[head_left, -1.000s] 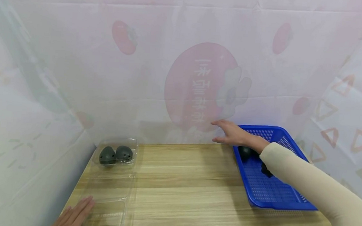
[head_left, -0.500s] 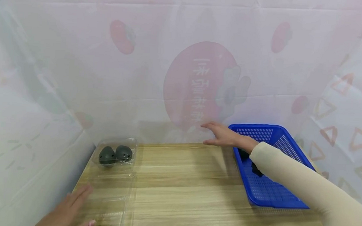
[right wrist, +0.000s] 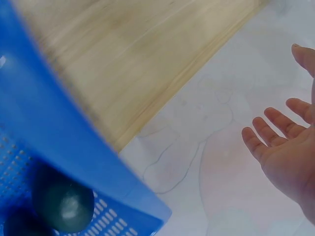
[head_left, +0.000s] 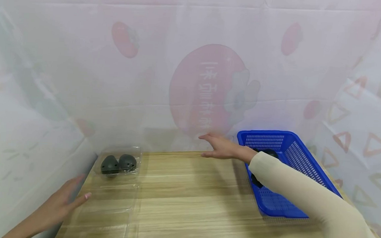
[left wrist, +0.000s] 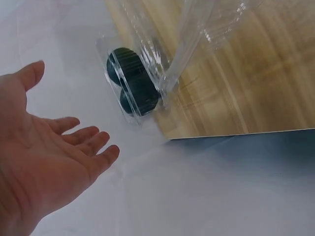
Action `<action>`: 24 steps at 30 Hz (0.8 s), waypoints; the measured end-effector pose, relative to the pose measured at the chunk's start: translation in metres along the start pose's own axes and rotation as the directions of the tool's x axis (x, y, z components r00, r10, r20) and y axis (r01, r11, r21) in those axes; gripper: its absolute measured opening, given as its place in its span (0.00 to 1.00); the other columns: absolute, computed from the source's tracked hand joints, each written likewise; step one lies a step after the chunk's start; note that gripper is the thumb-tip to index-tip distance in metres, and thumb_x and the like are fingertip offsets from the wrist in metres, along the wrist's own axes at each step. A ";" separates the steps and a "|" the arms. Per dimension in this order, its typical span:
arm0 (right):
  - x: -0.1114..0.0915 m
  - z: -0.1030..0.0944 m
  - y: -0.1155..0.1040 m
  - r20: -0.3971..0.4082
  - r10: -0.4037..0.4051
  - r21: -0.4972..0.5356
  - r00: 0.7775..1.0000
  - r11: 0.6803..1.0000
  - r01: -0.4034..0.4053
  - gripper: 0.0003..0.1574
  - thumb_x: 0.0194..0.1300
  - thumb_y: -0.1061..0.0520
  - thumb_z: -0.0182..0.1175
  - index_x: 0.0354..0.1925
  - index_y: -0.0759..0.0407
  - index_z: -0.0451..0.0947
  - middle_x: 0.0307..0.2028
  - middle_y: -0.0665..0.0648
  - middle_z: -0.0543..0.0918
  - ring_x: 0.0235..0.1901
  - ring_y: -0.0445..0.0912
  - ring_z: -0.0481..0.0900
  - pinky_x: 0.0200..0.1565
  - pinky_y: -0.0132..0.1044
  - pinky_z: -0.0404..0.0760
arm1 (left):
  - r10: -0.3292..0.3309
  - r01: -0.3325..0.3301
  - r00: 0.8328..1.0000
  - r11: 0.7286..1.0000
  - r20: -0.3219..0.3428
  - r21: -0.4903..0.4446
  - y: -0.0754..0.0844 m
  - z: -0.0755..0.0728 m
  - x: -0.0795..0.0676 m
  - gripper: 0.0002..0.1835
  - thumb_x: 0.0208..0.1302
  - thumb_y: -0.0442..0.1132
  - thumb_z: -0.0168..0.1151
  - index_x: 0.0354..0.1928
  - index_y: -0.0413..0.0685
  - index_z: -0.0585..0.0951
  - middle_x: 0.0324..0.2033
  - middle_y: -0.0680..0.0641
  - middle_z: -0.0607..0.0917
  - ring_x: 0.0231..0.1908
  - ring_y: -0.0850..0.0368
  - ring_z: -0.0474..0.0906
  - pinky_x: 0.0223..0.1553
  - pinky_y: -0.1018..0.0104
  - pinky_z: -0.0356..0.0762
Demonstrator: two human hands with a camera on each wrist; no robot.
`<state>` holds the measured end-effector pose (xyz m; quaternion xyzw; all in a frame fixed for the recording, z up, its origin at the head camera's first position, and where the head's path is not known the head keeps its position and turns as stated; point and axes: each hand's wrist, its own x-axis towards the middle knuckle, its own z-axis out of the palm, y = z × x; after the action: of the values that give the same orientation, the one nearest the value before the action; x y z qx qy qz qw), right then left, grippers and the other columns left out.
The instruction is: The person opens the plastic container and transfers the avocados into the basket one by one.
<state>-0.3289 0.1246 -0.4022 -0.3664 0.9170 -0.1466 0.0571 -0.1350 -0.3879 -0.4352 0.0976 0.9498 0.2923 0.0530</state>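
Note:
My left hand (head_left: 57, 205) hovers at the table's left edge with its fingers spread, touching nothing. Beyond it, at the back left, a clear plastic clamshell box (head_left: 136, 153) lies with its lid (head_left: 128, 217) folded out toward me. Two dark green, egg-shaped things (head_left: 110, 164) with small holes sit side by side in its far half. My right hand (head_left: 219, 146), fingers apart and holding nothing, is over the back of the table, left of a blue plastic basket (head_left: 279, 213). Inside the basket are dark rounded things (right wrist: 64, 206), partly hidden by my sleeve in the head view.
The wooden table (head_left: 179, 202) runs between box and basket. White printed sheets (head_left: 153, 76) hang close around its back and both sides. My right forearm, in a cream sleeve (head_left: 291, 183), crosses over the basket.
My left hand has lifted away from the box lid and drawn back to the left, thumb now spread. The right hand has moved left, away from the basket. The box contents look unchanged.

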 end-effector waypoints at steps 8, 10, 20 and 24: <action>0.012 0.009 -0.014 0.028 0.015 0.036 0.999 0.999 -0.016 0.48 0.66 0.37 0.61 0.74 0.54 0.57 0.70 0.58 0.65 0.68 0.52 0.65 0.66 0.48 0.67 | -0.157 0.170 0.978 0.981 0.140 -0.088 -0.012 -0.034 0.023 0.47 0.76 0.61 0.40 0.75 0.31 0.37 0.70 0.21 0.46 0.66 0.18 0.47 0.51 0.26 0.62; 0.015 0.012 -0.018 0.035 0.018 0.038 0.999 0.999 -0.020 0.48 0.66 0.37 0.60 0.74 0.53 0.57 0.70 0.58 0.65 0.68 0.52 0.64 0.66 0.48 0.67 | -0.186 0.203 0.970 0.974 0.158 -0.099 -0.013 -0.041 0.028 0.48 0.75 0.62 0.38 0.75 0.31 0.35 0.71 0.21 0.45 0.66 0.18 0.45 0.52 0.26 0.61; 0.035 0.029 -0.030 0.060 0.009 0.085 0.998 0.996 -0.014 0.47 0.68 0.34 0.56 0.75 0.53 0.55 0.72 0.55 0.62 0.72 0.50 0.58 0.69 0.47 0.61 | -0.283 0.320 0.937 0.930 0.203 -0.180 -0.022 -0.056 0.055 0.54 0.70 0.70 0.37 0.74 0.30 0.33 0.71 0.23 0.41 0.67 0.19 0.39 0.56 0.25 0.54; 0.045 0.037 -0.037 0.063 -0.001 0.105 0.998 0.994 -0.006 0.47 0.68 0.35 0.56 0.75 0.55 0.55 0.72 0.55 0.62 0.72 0.49 0.59 0.69 0.46 0.62 | -0.274 0.331 0.934 0.904 0.228 -0.271 -0.027 -0.053 0.060 0.55 0.70 0.70 0.38 0.74 0.31 0.32 0.72 0.25 0.35 0.68 0.20 0.33 0.59 0.23 0.46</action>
<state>-0.3294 0.0604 -0.4254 -0.3662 0.9063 -0.1829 0.1056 -0.2063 -0.4255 -0.4096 -0.0344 0.8876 0.4134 0.2001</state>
